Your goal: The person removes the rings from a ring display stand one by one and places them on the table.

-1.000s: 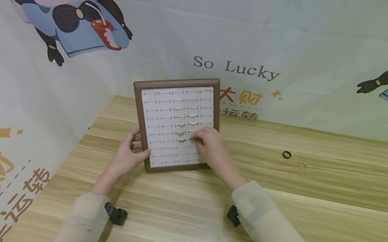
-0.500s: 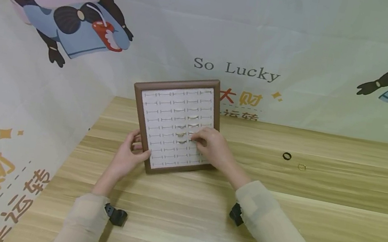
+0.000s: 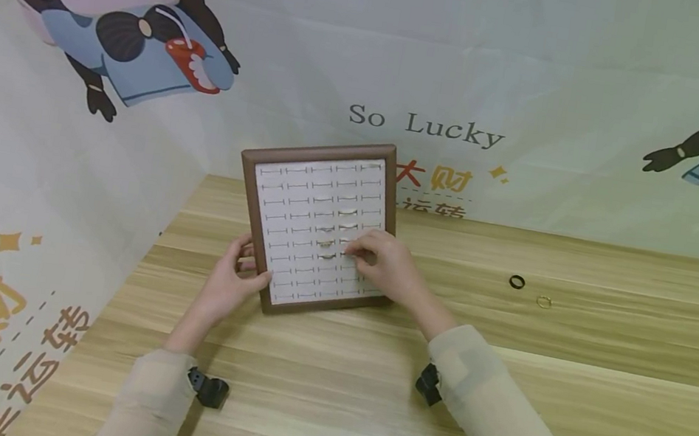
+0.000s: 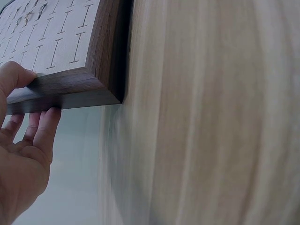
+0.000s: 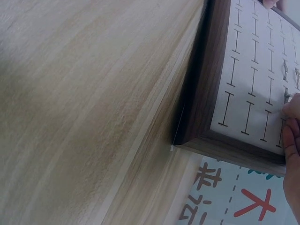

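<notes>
A brown-framed ring display board (image 3: 287, 280) leans back on the wooden table, its white face cut with rows of slots. My left hand (image 3: 228, 281) grips its left edge, thumb on the front and fingers behind, as the left wrist view also shows. At a slot right of the middle, my right hand (image 3: 385, 264) pinches a ring (image 5: 287, 95), mostly covered by the fingertips. Several rings sit in nearby slots, among them a gold-toned ring (image 3: 326, 244) and a silver-toned ring (image 3: 347, 212).
To the right of the board, a black ring (image 3: 517, 282) and a thin gold ring (image 3: 544, 302) lie on the wooden table (image 3: 561, 427). A printed cloth (image 3: 578, 116) hangs behind and to the left. Each wrist wears a small black camera (image 3: 208, 387).
The right wrist and forearm have shifted slightly right and down, while the fingertips stay at the same slot. The left hand and the board hold nearly still.
</notes>
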### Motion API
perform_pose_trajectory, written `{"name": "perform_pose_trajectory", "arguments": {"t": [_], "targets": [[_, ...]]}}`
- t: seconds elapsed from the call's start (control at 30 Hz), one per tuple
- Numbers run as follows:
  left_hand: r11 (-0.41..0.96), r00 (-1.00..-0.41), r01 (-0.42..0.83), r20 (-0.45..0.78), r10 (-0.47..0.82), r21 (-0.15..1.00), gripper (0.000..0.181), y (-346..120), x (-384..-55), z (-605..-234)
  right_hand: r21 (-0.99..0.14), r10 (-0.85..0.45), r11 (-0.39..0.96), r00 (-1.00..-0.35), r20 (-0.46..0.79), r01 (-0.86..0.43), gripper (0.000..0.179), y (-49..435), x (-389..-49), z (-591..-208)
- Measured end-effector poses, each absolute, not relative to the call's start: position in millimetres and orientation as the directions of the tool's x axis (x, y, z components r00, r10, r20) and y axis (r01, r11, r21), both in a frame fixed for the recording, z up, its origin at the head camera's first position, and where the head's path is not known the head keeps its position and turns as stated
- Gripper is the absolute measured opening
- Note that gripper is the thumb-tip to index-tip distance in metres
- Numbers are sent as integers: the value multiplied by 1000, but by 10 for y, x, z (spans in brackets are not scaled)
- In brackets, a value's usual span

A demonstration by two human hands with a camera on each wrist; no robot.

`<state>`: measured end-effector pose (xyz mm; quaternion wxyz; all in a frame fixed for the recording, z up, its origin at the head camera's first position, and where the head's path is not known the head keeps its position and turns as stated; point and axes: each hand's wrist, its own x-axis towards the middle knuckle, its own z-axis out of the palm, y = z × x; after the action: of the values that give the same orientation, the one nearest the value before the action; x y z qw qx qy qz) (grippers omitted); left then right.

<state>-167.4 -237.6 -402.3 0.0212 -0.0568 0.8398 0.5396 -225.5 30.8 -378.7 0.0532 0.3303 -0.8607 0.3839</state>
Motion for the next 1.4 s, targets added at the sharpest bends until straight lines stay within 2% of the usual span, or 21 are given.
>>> {"name": "perform_pose_trajectory", "arguments": {"t": [0.57,0.77,1.03,1.4], "targets": [[412,-993,-116,-96,-68,904,81,-2383,-1686,-4015,-689,-537,381,-754,378,-616,15,377,-2264,-3795],[409,-993,-117,-96,-72,905,80,-2382,-1692,-4006,-668,-526,435,-772,357,-605,14,359,-2248,-3760],[412,-993,-115,-92,-76,904,80,-2375,-1693,-4014,-598,-523,487,-761,384,-637,10,338,-2251,-3760],[421,-992,-121,-98,-75,899,79,-2381,-1672,-4031,-684,-522,387,-758,390,-619,9,399,-2279,-3831]]}}
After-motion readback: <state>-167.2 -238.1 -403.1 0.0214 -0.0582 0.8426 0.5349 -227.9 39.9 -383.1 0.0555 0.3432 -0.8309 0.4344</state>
